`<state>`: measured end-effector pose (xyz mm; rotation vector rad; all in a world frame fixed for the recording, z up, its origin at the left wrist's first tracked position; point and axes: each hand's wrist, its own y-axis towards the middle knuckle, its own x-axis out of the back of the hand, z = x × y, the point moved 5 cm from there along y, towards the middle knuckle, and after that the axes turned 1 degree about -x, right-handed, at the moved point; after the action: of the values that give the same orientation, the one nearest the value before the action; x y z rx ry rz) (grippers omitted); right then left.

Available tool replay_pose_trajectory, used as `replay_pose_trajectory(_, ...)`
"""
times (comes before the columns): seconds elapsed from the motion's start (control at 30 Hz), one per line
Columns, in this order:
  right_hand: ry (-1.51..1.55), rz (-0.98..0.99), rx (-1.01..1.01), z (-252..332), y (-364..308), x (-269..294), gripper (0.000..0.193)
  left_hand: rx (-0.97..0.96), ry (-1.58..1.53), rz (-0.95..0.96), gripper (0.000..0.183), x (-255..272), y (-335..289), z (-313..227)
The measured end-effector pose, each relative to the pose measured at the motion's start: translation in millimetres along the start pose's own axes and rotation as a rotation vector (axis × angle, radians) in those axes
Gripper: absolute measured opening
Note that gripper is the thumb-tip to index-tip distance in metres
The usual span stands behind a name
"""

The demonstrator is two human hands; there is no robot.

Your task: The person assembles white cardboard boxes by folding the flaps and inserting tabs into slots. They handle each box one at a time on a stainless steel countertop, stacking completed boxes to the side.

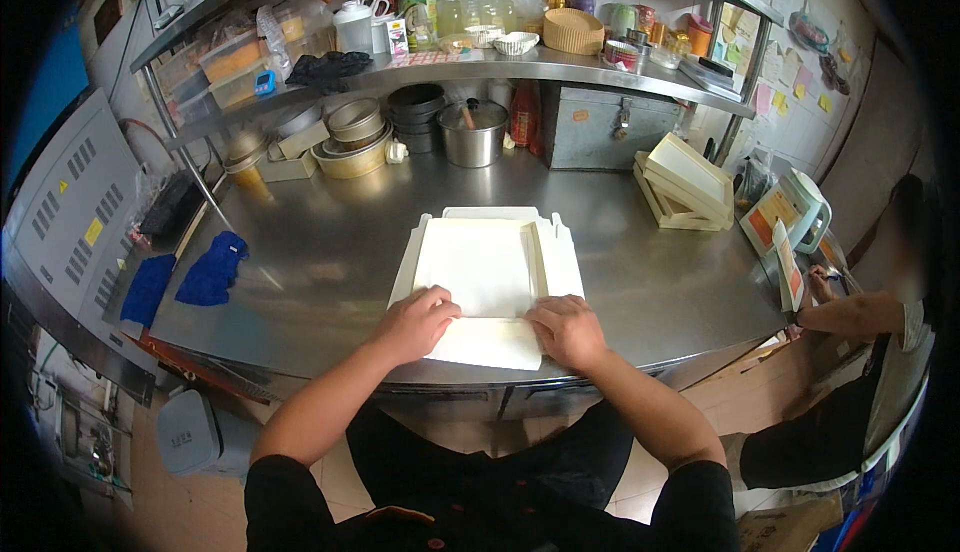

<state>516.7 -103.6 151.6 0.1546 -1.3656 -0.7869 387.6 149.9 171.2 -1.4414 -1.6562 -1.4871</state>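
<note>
A cream-white cardboard box, partly folded, lies on the steel worktop straight ahead of me. Its right wall stands up, while a near flap reaches toward the table's front edge. At the box's near left corner, my left hand is closed with its fingers curled on the crease. My right hand grips the near right corner in the same way, thumb and fingers pressed on the card. The undersides of the corners are hidden by my fingers.
Folded cream boxes are stacked at the right rear. Blue cloths lie at the left. Pots and a grey metal chest line the back under a loaded shelf. Another person works at the right end.
</note>
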Motion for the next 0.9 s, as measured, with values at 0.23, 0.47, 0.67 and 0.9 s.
replay_pose_trajectory(0.23, 0.030, 0.087, -0.001, -1, 1, 2, 0.023, 0.102, -0.052, -0.018, 0.019, -6, -7, 22)
replay_pose_trajectory(0.47, -0.075, 0.102, 0.075, 7, -1, 0, 0.030, -0.041, 0.013, 0.038, 0.014, 5, -10, 26)
replay_pose_trajectory(0.67, -0.143, 0.112, -0.013, -3, 9, -16, 0.022, -0.008, 0.090, 0.013, 0.012, -6, -20, 32)
replay_pose_trajectory(0.9, -0.044, 0.244, 0.020, 45, 30, -53, 0.023, 0.057, 0.085, 0.006, 0.011, -54, 9, -24)
